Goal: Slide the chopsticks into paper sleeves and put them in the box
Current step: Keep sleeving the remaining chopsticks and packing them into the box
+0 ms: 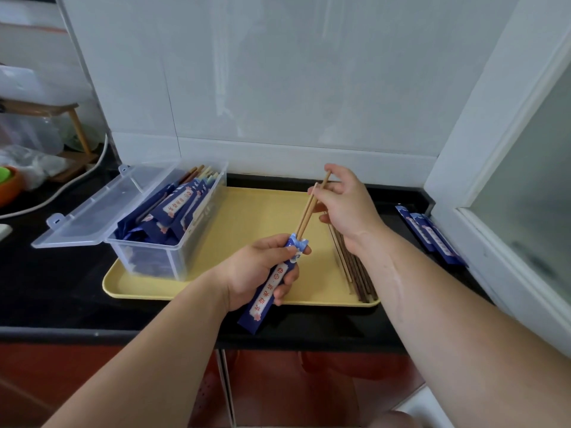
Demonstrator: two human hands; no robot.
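Note:
My left hand [262, 270] grips a blue paper sleeve [272, 288] with a white label, held slanted above the tray's front. A pair of light wooden chopsticks [309, 208] sticks partly out of the sleeve's top opening. My right hand [346, 202] pinches their upper ends. The clear plastic box [173, 242] stands on the tray's left side, lid [95, 211] open, filled with several sleeved chopsticks. Loose dark and light chopsticks [355, 270] lie on the tray's right side, partly under my right forearm.
The yellow tray [253, 217] sits on a black counter against a white tiled wall. Spare blue sleeves [432, 236] lie on the counter right of the tray, beside a window frame. A white cable [61, 189], an orange bowl [9, 183] and a wooden rack [77, 128] are at far left.

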